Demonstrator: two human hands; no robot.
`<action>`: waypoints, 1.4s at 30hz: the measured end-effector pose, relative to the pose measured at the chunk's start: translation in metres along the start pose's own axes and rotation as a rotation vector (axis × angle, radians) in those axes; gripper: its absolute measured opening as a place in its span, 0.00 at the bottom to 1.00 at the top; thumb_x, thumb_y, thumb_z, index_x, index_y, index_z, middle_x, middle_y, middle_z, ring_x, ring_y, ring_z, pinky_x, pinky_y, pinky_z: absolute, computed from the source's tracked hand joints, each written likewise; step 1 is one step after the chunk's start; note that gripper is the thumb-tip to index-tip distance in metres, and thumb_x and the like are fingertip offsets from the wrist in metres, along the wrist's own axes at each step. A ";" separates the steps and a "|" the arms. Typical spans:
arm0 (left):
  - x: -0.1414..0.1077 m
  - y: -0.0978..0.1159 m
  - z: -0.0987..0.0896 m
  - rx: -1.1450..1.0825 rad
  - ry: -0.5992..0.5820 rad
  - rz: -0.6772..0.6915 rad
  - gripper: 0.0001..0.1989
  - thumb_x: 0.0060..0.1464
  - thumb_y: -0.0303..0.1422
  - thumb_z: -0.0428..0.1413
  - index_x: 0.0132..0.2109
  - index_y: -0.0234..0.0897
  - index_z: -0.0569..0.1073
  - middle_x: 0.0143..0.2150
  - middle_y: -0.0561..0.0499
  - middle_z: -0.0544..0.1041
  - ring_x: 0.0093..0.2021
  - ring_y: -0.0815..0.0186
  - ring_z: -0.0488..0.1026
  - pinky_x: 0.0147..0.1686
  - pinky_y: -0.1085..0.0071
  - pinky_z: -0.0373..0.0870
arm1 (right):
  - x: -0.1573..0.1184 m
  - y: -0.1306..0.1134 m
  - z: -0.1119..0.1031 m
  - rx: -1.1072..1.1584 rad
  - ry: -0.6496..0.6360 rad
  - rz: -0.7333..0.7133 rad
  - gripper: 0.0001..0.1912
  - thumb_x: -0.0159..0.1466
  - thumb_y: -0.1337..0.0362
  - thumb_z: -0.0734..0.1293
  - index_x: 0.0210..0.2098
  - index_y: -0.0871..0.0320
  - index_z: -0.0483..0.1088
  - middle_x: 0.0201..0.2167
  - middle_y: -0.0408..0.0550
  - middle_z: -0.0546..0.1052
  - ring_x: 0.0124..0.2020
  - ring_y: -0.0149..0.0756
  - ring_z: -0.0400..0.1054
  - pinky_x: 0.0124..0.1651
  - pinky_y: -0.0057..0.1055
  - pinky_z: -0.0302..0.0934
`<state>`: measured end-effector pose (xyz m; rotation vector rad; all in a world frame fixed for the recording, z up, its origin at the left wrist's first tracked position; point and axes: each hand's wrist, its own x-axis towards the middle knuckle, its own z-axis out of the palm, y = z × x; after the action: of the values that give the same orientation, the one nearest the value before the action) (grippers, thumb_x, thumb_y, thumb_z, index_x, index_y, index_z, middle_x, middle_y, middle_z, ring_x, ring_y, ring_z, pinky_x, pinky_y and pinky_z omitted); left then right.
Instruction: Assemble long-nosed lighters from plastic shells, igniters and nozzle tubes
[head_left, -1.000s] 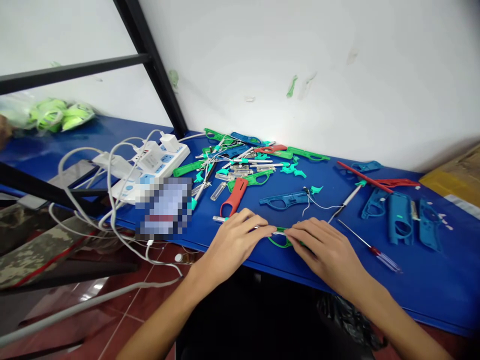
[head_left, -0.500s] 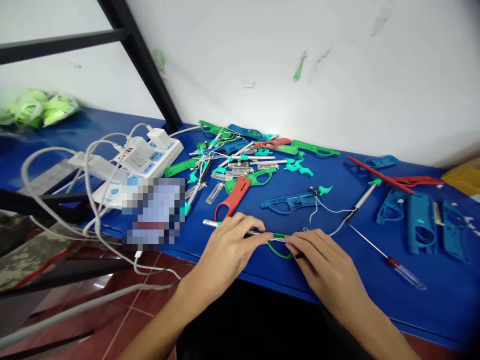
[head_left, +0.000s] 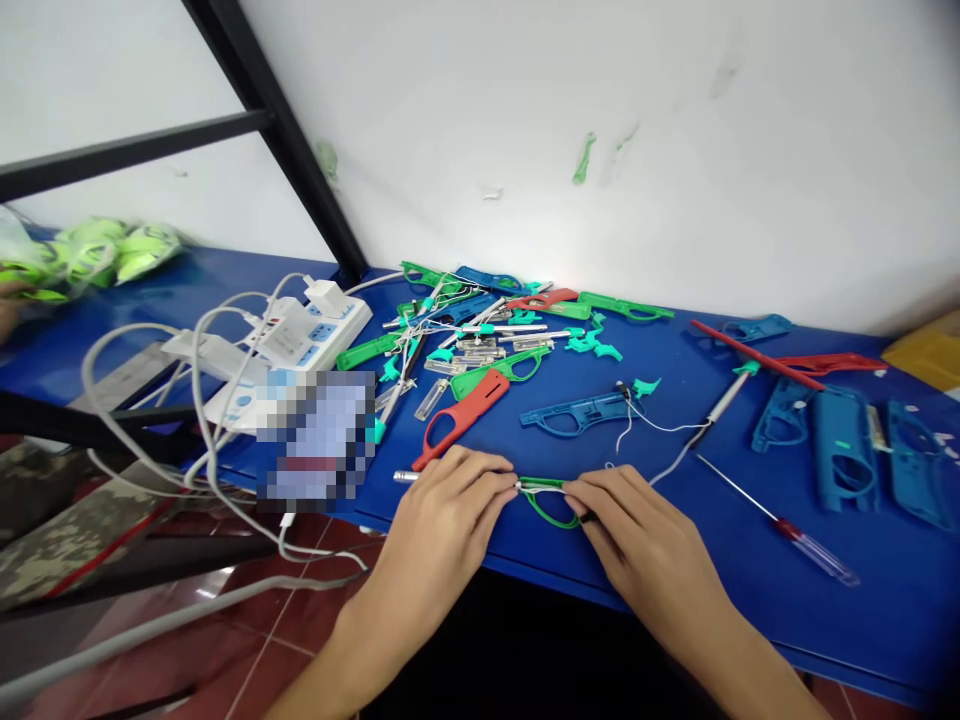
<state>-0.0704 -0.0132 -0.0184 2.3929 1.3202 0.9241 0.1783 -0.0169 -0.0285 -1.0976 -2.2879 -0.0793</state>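
Near the front edge of the blue table, a green lighter casing (head_left: 546,482) with a looped trigger guard lies between my hands. My left hand (head_left: 450,515) is closed, fingers pinched at the casing's left part. A silver metal tube (head_left: 406,477) sticks out to the left from under it. My right hand (head_left: 637,525) has its fingertips pressed together at the casing's right end. A thin white wire (head_left: 538,488) runs along the casing between the two sets of fingertips. Just beyond lie a red lighter casing (head_left: 480,395) and a blue half casing (head_left: 577,415).
Lighter parts (head_left: 480,350) are heaped toward the wall. A power strip (head_left: 337,325) with cables and a blurred-out phone (head_left: 322,440) are at left. A screwdriver (head_left: 817,555), a soldering iron (head_left: 727,400) and blue casings (head_left: 844,450) lie at right. A black frame post (head_left: 300,170) rises at left.
The view has shifted slightly. The left fingers have moved a little left along the casing, baring more of the white wire; both hands keep their grip.
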 end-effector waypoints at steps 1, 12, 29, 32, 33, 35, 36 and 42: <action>0.002 -0.001 0.000 -0.005 -0.012 0.003 0.06 0.73 0.28 0.59 0.50 0.39 0.81 0.51 0.50 0.84 0.50 0.59 0.79 0.51 0.59 0.76 | 0.000 0.000 0.000 -0.001 0.003 -0.002 0.09 0.77 0.72 0.63 0.51 0.58 0.74 0.43 0.48 0.82 0.42 0.41 0.76 0.52 0.39 0.70; 0.011 -0.006 0.007 -0.181 -0.032 -0.017 0.04 0.72 0.29 0.61 0.47 0.41 0.81 0.48 0.51 0.85 0.49 0.60 0.79 0.52 0.61 0.74 | 0.002 0.003 -0.003 0.113 -0.020 0.058 0.09 0.78 0.70 0.62 0.50 0.55 0.74 0.42 0.47 0.82 0.41 0.39 0.75 0.44 0.36 0.71; 0.007 0.006 -0.004 -0.142 0.060 0.139 0.07 0.75 0.29 0.57 0.53 0.41 0.80 0.51 0.52 0.85 0.49 0.63 0.77 0.51 0.62 0.66 | 0.015 -0.006 -0.016 -0.143 0.208 -0.021 0.06 0.71 0.62 0.76 0.47 0.51 0.80 0.60 0.56 0.82 0.57 0.50 0.78 0.58 0.49 0.66; 0.007 0.006 -0.003 -0.128 0.077 0.144 0.07 0.75 0.28 0.57 0.52 0.40 0.80 0.50 0.52 0.85 0.49 0.63 0.77 0.52 0.63 0.66 | 0.019 -0.009 -0.017 -0.194 0.192 -0.040 0.11 0.71 0.62 0.76 0.52 0.52 0.78 0.62 0.58 0.81 0.60 0.52 0.76 0.65 0.55 0.63; 0.008 0.006 -0.002 -0.130 0.080 0.143 0.07 0.75 0.28 0.57 0.52 0.40 0.80 0.50 0.52 0.85 0.49 0.63 0.77 0.52 0.63 0.66 | 0.020 -0.009 -0.017 -0.164 0.169 -0.056 0.11 0.72 0.64 0.75 0.53 0.53 0.78 0.60 0.56 0.83 0.59 0.50 0.77 0.67 0.54 0.62; 0.008 0.005 -0.002 -0.137 0.081 0.141 0.07 0.75 0.28 0.57 0.52 0.40 0.80 0.50 0.51 0.86 0.49 0.63 0.77 0.52 0.63 0.66 | 0.021 -0.007 -0.014 -0.075 0.121 -0.084 0.08 0.75 0.68 0.71 0.52 0.55 0.77 0.52 0.51 0.86 0.53 0.44 0.80 0.69 0.51 0.61; 0.008 0.005 -0.001 -0.141 0.081 0.139 0.07 0.75 0.29 0.57 0.51 0.41 0.80 0.50 0.52 0.86 0.49 0.63 0.77 0.53 0.63 0.66 | 0.021 -0.006 -0.013 -0.035 0.109 -0.091 0.07 0.75 0.69 0.70 0.52 0.55 0.77 0.48 0.48 0.87 0.50 0.41 0.81 0.69 0.50 0.61; 0.006 0.006 -0.001 -0.172 0.057 0.138 0.08 0.76 0.30 0.56 0.53 0.41 0.80 0.51 0.50 0.86 0.49 0.63 0.78 0.51 0.61 0.68 | 0.018 -0.003 -0.011 0.053 0.110 -0.126 0.08 0.76 0.71 0.68 0.51 0.55 0.77 0.43 0.47 0.87 0.40 0.34 0.81 0.56 0.39 0.70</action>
<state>-0.0645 -0.0115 -0.0124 2.3638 1.0568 1.1027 0.1731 -0.0097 -0.0099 -0.8995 -2.2458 -0.1253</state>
